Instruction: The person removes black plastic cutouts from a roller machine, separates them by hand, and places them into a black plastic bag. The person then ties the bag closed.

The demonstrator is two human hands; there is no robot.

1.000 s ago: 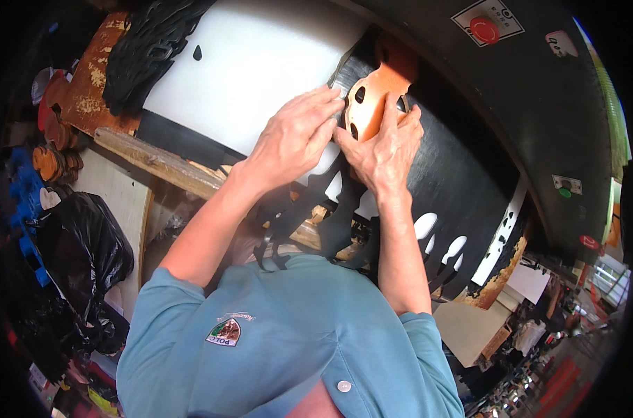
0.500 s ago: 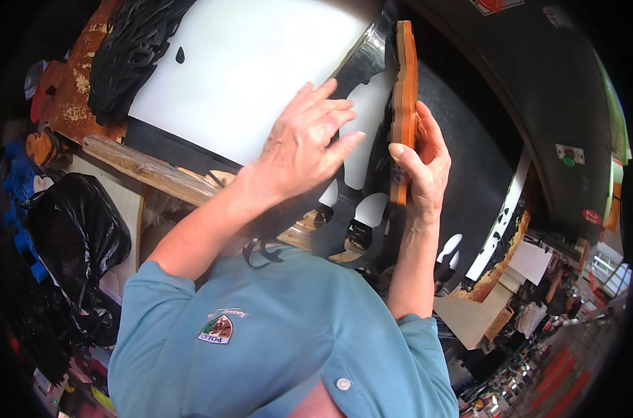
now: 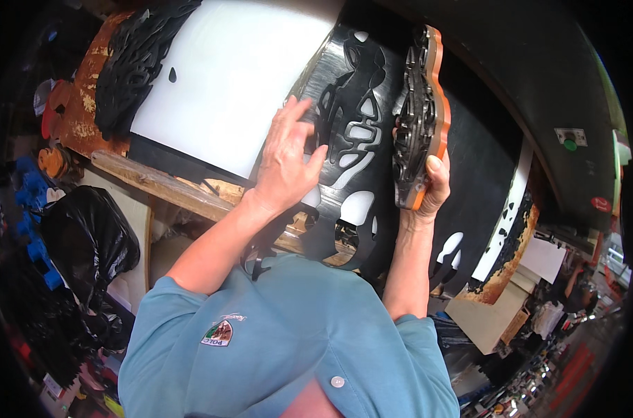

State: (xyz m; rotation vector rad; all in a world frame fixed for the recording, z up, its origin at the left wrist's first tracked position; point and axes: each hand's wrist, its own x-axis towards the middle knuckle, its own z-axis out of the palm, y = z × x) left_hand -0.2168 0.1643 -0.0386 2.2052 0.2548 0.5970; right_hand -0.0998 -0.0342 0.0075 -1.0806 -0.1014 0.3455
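Observation:
In my right hand (image 3: 431,184) a cutting die (image 3: 417,125) stands on edge, gripped near its lower end with the thumb on the orange side. Dark metal blades cover its left face, and an orange board forms its back. My left hand (image 3: 288,157) is a little blurred, fingers apart, at the left edge of a shiny black sheet (image 3: 386,167); whether the fingertips touch it I cannot tell. Cut outlines and openings mark that sheet, and a cut black piece (image 3: 361,76) lies in its upper part. White shows through several holes.
A white board (image 3: 219,76) lies to the left, with a heap of black cut pieces (image 3: 132,76) at its far-left side. A wooden bar (image 3: 163,182) runs along the near edge. On the right hangs a dark machine part with a green button (image 3: 570,145). A black plastic bag (image 3: 86,230) is at lower left.
The die has moved slightly right and turned, so its bladed face now shows. My left hand has shifted left and down, uncovering the cut outlines in the black sheet.

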